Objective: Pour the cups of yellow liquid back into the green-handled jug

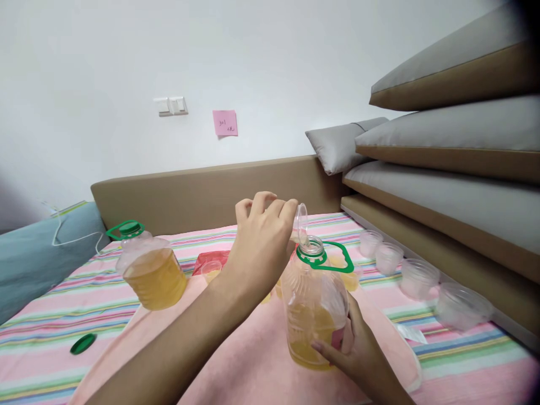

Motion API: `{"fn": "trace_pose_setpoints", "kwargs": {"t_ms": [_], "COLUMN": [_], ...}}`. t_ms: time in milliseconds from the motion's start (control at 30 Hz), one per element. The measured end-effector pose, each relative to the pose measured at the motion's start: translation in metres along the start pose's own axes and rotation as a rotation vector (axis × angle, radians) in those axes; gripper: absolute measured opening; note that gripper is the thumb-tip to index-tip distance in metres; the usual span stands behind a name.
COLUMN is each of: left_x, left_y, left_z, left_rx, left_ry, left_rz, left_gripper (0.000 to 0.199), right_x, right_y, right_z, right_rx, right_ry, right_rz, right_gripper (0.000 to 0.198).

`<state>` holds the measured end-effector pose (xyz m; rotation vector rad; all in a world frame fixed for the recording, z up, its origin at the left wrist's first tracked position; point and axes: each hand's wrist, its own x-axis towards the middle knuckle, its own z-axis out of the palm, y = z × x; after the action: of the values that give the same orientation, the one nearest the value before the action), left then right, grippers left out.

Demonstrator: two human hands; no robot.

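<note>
My left hand (264, 239) is closed round a small clear plastic cup (302, 222), tipped on its side right at the mouth of an uncapped plastic jug (310, 337). Whether liquid is running from the cup is hard to make out. The jug stands upright with yellow liquid in its lower part and a green carry handle (340, 264) at its neck. Low on the jug's right side, my right hand (358, 349) grips it, thumb in front and fingers partly hidden behind. Several cups of yellow liquid (349, 280) stand behind the jug, partly covered by it and my left arm.
A second jug (156, 275) with a green cap stands at left, and a green lid (83, 343) lies nearer. Stacked clear containers (419, 278) line the right edge below grey cushions (447, 185). A red plastic bag (211, 259) lies on the pink cloth (236, 365).
</note>
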<state>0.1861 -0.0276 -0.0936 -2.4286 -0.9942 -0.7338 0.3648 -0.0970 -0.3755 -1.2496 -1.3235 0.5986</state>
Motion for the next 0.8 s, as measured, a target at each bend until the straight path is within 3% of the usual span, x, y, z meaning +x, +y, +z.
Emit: {"fn": "trace_pose_setpoints", "kwargs": {"t_ms": [800], "left_x": [0.0013], "left_y": [0.002], "left_z": [-0.0025], "left_rx": [0.097], "left_ry": [0.043], "left_rz": [0.117], "left_gripper": [0.046], "right_x": [0.0029], "right_y": [-0.0048], "right_z": [0.0009], "right_rx": [0.017], "right_ry": [-0.018], "right_rz": [-0.02], "right_gripper": [0.117]}}
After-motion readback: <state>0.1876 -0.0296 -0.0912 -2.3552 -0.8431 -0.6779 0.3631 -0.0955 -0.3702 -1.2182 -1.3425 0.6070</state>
